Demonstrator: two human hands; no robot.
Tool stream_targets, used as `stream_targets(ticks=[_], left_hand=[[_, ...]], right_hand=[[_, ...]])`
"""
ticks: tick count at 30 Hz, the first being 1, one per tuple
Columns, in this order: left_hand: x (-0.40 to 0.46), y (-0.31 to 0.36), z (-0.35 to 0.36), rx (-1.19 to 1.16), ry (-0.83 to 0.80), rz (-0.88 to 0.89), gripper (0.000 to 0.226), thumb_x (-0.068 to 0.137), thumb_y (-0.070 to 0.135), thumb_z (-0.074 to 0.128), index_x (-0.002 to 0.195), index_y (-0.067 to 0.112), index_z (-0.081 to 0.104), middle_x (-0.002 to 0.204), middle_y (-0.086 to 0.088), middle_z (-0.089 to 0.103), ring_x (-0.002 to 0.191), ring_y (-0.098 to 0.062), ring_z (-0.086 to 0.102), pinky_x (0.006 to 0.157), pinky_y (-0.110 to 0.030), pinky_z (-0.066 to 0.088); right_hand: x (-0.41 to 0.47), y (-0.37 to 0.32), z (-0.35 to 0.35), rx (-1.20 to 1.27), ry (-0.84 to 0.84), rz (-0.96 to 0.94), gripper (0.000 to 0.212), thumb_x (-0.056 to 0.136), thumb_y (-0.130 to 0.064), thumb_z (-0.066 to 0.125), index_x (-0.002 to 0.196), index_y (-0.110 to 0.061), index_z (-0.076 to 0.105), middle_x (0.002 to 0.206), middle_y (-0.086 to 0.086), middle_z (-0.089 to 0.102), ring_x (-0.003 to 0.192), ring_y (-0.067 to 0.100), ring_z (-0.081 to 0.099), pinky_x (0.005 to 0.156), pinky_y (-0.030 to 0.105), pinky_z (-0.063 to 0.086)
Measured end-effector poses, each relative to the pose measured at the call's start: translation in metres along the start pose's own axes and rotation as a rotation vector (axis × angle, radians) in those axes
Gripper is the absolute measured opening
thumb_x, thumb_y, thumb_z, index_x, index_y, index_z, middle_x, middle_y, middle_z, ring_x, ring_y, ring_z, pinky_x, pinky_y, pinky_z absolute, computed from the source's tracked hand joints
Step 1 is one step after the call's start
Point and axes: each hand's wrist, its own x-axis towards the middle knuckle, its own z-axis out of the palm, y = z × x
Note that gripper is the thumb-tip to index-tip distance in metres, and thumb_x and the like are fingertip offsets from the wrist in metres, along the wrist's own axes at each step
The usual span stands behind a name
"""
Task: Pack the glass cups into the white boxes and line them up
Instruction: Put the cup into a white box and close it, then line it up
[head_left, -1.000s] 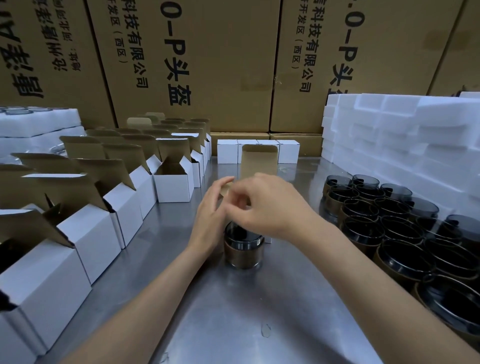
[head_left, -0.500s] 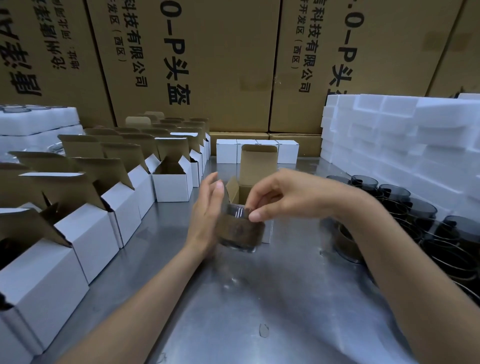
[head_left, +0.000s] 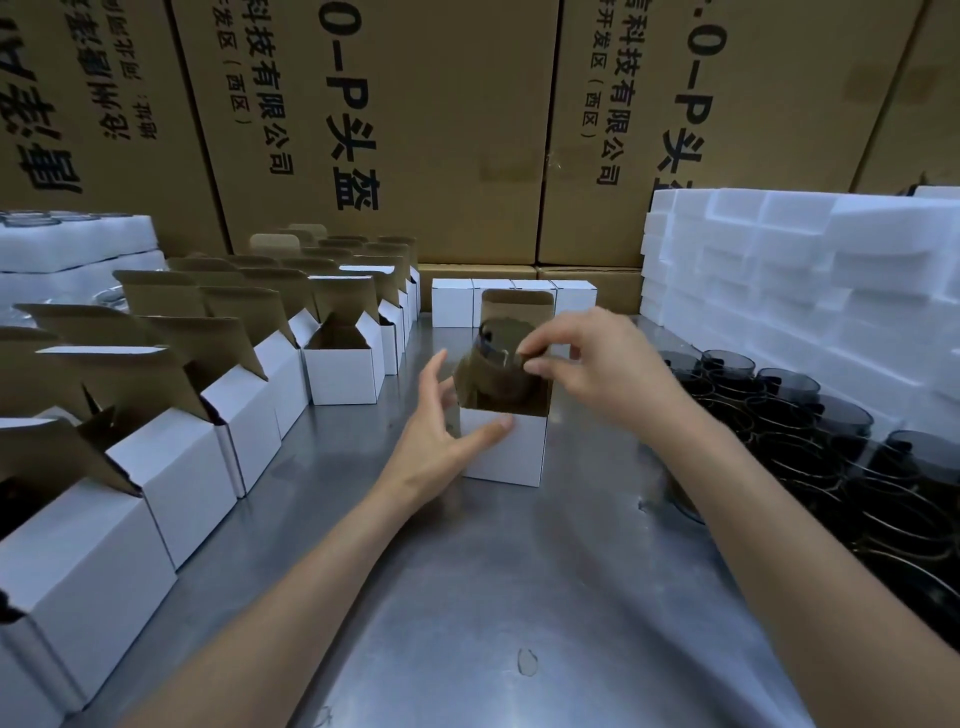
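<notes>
Brown shipping cartons (head_left: 441, 130) with black print form a wall far beyond both hands. Steel counter (head_left: 493, 597) under everything, bare stretch nearer the person than the hands. White foam blocks (head_left: 810, 280) stacked right of the right hand, reaching back to the cartons. More white foam trays (head_left: 72, 244) far left of the left hand, clear glassware partly visible in them. Rows of open white boxes (head_left: 218, 415) left of the left hand, brown flaps up, running from the near left edge back toward the cartons. Cluster of dark glass cups (head_left: 810, 441) on the counter just right of the right forearm, packed touching each other. Row of closed white boxes (head_left: 514, 306) beyond the hands, against low cartons.

Between the hands: one open white box (head_left: 506, 447) upright on the counter, back flap up. Left hand (head_left: 436, 441) grasps it, thumb on the front face, fingers round the left side. Right hand (head_left: 597, 364) pinches the rim of a dark glass cup (head_left: 498, 369) with thumb and fingers, cup tilted, its lower part already inside the box mouth, rim still above the opening. Small water drop (head_left: 525, 662) on the counter nearer the person than both hands.
</notes>
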Motion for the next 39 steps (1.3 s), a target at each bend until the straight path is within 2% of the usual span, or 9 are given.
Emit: stream_targets(ticks=[4,11,14,19,23,27,31,35,39], left_hand=[[0.0,-0.002,0.001,0.016,-0.021,-0.007,0.116,0.055,0.064,0.074,0.147,0.036,0.008,0.143,0.008,0.041,0.134,-0.004,0.038,0.114,-0.034,0.031],[0.001,-0.004,0.002,0.055,-0.016,-0.013,0.112,0.058,0.062,0.075,0.145,0.042,0.008,0.134,0.014,0.04,0.129,-0.002,0.039,0.107,-0.027,0.035],[0.001,-0.002,0.002,0.035,-0.016,-0.014,0.107,0.06,0.067,0.07,0.145,0.041,0.01,0.129,0.022,0.042,0.12,0.012,0.04,0.098,-0.016,0.033],[0.007,0.003,-0.005,-0.293,0.149,-0.128,0.061,0.093,0.064,0.029,0.142,0.029,0.032,0.125,-0.003,0.057,0.12,-0.026,0.051,0.103,-0.038,0.037],[0.006,0.004,-0.008,-0.268,0.11,-0.161,0.042,0.098,0.046,0.036,0.131,0.023,0.047,0.13,-0.01,0.056,0.109,-0.02,0.058,0.098,-0.038,0.044],[0.003,0.005,-0.005,-0.168,0.066,-0.058,0.048,0.088,0.047,0.053,0.134,0.033,0.05,0.106,0.026,0.06,0.098,0.017,0.055,0.088,-0.018,0.042],[0.006,0.007,-0.004,-0.27,0.06,-0.101,0.043,0.091,0.028,0.06,0.133,0.035,0.052,0.114,0.016,0.064,0.11,-0.002,0.059,0.097,-0.027,0.043],[0.004,0.016,-0.003,-0.351,0.065,-0.107,0.024,0.092,0.008,0.056,0.095,0.026,0.072,0.1,0.016,0.072,0.111,-0.019,0.062,0.093,-0.034,0.046],[0.002,0.017,-0.002,-0.339,0.078,-0.12,0.023,0.093,0.014,0.052,0.092,0.023,0.074,0.102,0.018,0.07,0.113,-0.015,0.059,0.1,-0.038,0.043]], right_hand=[[-0.003,0.006,0.016,-0.164,-0.128,0.014,0.018,0.091,-0.027,0.061,0.106,-0.031,0.071,0.108,-0.009,0.066,0.106,0.014,0.042,0.089,0.041,0.045],[-0.002,0.01,0.02,-0.196,-0.172,-0.021,0.016,0.091,-0.031,0.061,0.102,-0.034,0.072,0.105,-0.016,0.066,0.109,0.016,0.041,0.092,0.034,0.037],[-0.002,0.009,0.02,0.125,-0.031,0.017,0.017,0.094,-0.029,0.056,0.098,-0.03,0.073,0.1,-0.013,0.067,0.109,0.018,0.052,0.094,0.038,0.044],[0.0,0.021,0.015,0.765,0.333,0.486,0.024,0.101,-0.024,0.041,0.103,-0.03,0.065,0.1,-0.011,0.063,0.096,0.01,0.056,0.076,0.025,0.045],[-0.005,0.035,0.019,1.033,0.046,0.758,0.03,0.094,-0.018,0.057,0.123,-0.026,0.055,0.121,-0.004,0.056,0.098,0.013,0.056,0.071,0.028,0.049],[-0.009,0.033,0.03,0.966,-0.197,0.646,0.061,0.089,-0.012,0.064,0.141,-0.032,0.039,0.13,-0.003,0.053,0.115,0.018,0.055,0.102,0.042,0.043],[-0.008,0.027,0.032,0.862,-0.202,0.568,0.047,0.088,-0.009,0.063,0.123,-0.038,0.051,0.121,-0.004,0.059,0.111,0.015,0.058,0.1,0.041,0.046],[-0.008,0.024,0.032,0.813,-0.201,0.561,0.026,0.09,-0.003,0.055,0.083,-0.026,0.064,0.108,0.002,0.069,0.099,0.014,0.06,0.103,0.042,0.044],[-0.009,0.024,0.028,0.78,-0.238,0.593,0.024,0.091,-0.008,0.054,0.088,-0.025,0.07,0.107,-0.005,0.07,0.104,0.011,0.061,0.105,0.043,0.042]])
